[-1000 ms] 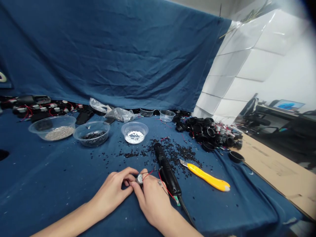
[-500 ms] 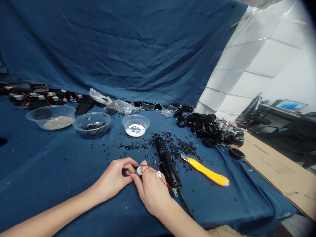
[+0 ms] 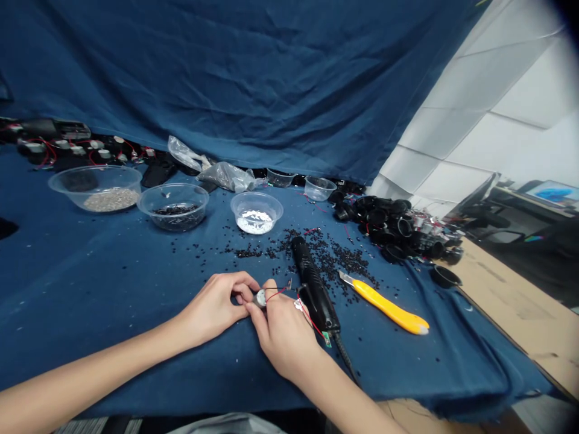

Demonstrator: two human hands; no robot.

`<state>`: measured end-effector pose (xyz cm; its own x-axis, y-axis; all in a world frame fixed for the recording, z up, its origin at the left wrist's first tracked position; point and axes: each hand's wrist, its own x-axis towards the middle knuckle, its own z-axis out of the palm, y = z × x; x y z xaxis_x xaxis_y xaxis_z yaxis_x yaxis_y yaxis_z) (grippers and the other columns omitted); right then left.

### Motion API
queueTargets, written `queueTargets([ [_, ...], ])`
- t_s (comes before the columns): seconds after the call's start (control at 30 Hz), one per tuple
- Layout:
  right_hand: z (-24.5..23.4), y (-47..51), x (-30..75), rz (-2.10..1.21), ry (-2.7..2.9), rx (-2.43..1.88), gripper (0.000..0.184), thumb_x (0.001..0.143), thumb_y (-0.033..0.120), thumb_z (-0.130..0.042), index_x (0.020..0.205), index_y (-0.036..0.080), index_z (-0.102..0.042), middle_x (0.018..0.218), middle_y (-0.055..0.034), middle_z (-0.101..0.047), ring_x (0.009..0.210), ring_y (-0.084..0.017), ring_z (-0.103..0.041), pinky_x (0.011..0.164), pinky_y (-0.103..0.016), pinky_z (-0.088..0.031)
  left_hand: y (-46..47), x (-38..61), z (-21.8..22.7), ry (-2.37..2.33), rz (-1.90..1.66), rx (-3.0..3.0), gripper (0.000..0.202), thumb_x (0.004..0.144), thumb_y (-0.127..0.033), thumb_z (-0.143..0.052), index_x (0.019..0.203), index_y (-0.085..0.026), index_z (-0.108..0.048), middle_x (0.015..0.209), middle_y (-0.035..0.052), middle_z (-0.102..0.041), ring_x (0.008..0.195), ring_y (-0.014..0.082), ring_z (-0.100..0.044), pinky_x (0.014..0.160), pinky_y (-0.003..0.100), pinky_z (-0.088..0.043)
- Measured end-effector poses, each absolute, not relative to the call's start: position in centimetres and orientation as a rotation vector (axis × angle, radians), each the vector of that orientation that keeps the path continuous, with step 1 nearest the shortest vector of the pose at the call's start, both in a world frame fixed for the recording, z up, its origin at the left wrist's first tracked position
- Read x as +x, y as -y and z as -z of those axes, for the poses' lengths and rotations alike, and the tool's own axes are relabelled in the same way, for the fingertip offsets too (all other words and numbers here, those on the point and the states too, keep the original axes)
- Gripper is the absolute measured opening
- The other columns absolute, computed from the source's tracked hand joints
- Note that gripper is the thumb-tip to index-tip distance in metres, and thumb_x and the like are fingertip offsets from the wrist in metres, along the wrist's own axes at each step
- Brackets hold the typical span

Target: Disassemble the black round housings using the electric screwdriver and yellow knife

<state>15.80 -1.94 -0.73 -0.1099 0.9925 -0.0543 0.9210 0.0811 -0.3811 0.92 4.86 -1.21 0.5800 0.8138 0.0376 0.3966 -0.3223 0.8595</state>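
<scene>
Creased blue curtain (image 3: 226, 78), white panels (image 3: 479, 135)

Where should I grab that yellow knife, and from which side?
Probably by the yellow handle, toward its pale-tipped end, coming from your right. The knife lies on the blue cloth with its bare metal blade pointing left and away from you, so that grip should keep your fingers behind the edge.
</scene>
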Motion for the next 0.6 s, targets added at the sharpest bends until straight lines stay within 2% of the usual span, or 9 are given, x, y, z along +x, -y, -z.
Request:
queueTargets([
  [0.27,0.5,2.0,15.6,-0.393,2.173,-1.995,0.043,0.106,0.04,-0.036,0.134,0.009,-0.045,0.103,-0.0144,-0.069,0.098,-0.027,-0.068,0.077,-0.034,-0.05,-5.1,0.7,1.6,-0.967,-0.572,2.038,0.013,0.078,-0.022,-0.058,0.087,-0.015,-0.066,0.07,-0.0012,-0.071,0.07,0.0166,-0.067,0.071,0.024,-0.052],
  [0.37,0.4,1.8,15.7,-0.333,2.192,-2.001,0.044,0.106,0.043,-0.035,0.133,0.009,-0.047,0.098,-0.0123,-0.069,0.095,-0.026,-0.069,0.077,-0.035,-0.052,-4.6,0.5,1.4,-0.962,-0.549,2.172,0.017,0.081,-0.02,-0.054,0.095,-0.016,-0.064,0.081,0.0009,-0.073,0.076,0.0172,-0.068,0.074,0.025,-0.054],
  [0.43,0.2,1.8,15.8,-0.277,2.218,-2.005,0.045,0.105,0.044,-0.039,0.133,0.01,-0.048,0.094,-0.0095,-0.069,0.089,-0.023,-0.07,0.076,-0.036,-0.054,-4.0,0.4,1.0,-0.976,-0.547,2.318,0.032,0.083,-0.019,-0.052,0.114,-0.015,-0.06,0.102,0.0056,-0.073,0.092,0.0202,-0.068,0.084,0.03,-0.053],
  [0.5,-0.1,1.9,15.8,-0.187,2.269,-1.993,0.044,0.104,0.044,-0.043,0.132,0.011,-0.05,0.094,-0.0078,-0.068,0.086,-0.021,-0.069,0.076,-0.036,-0.056,-3.4,0.3,0.6,-0.992,-0.535,2.495,0.048,0.085,-0.019,-0.053,0.132,-0.014,-0.051,0.125,0.0109,-0.065,0.112,0.026,-0.061,0.098,0.039,-0.048],
  [0.53,-0.3,1.9,15.7,-0.132,2.307,-1.973,0.041,0.104,0.042,-0.045,0.131,0.012,-0.052,0.097,-0.0075,-0.067,0.086,-0.02,-0.068,0.077,-0.036,-0.057,-3.1,0.3,0.5,-1.003,-0.515,2.583,0.054,0.085,-0.02,-0.054,0.137,-0.013,-0.048,0.131,0.0136,-0.061,0.118,0.0297,-0.057,0.102,0.044,-0.045],
  [0.6,-0.9,2.1,15.6,-0.013,2.398,-1.917,0.036,0.104,0.037,-0.048,0.13,0.012,-0.053,0.105,-0.0086,-0.065,0.089,-0.018,-0.066,0.078,-0.036,-0.057,-2.7,0.5,0.3,-1.045,-0.446,2.737,0.054,0.085,-0.019,-0.056,0.137,-0.008,-0.05,0.13,0.0192,-0.06,0.118,0.0367,-0.054,0.1,0.052,-0.044],
])
